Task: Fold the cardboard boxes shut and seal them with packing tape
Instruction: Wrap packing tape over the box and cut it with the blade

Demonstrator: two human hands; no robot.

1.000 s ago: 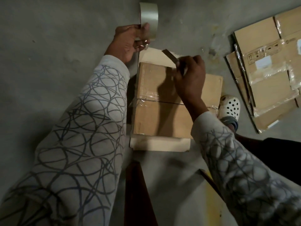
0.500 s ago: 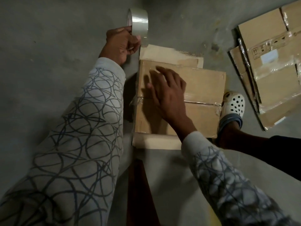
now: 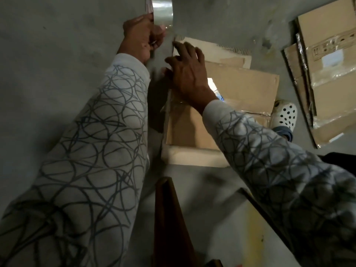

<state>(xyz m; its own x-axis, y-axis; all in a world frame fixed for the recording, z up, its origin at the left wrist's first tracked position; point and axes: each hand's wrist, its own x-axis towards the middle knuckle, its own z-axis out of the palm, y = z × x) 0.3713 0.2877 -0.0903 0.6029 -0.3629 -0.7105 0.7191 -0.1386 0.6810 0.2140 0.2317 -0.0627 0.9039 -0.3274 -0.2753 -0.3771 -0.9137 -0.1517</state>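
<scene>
Cardboard box [image 3: 240, 89] on grey concrete floor [image 3: 57, 54], middle of view, top flaps folded down, clear tape across the seam at centre. Small bright gap with something blue beside the right wrist; cannot tell what it is. Pale flap [image 3: 192, 157] sticking out flat at near edge, another at far edge.

Left hand [image 3: 140, 37] just past box's far-left corner, closed around roll of clear packing tape [image 3: 161, 10], roll upright, near top edge of view. Strip of tape running from roll down toward the corner, blurred.

Right hand [image 3: 188, 74] on far-left part of box top, palm down, fingers spread, fingertips at far-left edge close to left hand; holding nothing visible.

Both sleeves pale with dark looping scribble print.

Foot in white perforated clog [image 3: 285, 114] touching box's right side. Stack of flattened cardboard [image 3: 327, 74] with clear tape on floor, right, apart from box. Dark brown wooden piece [image 3: 169, 218] in foreground.
</scene>
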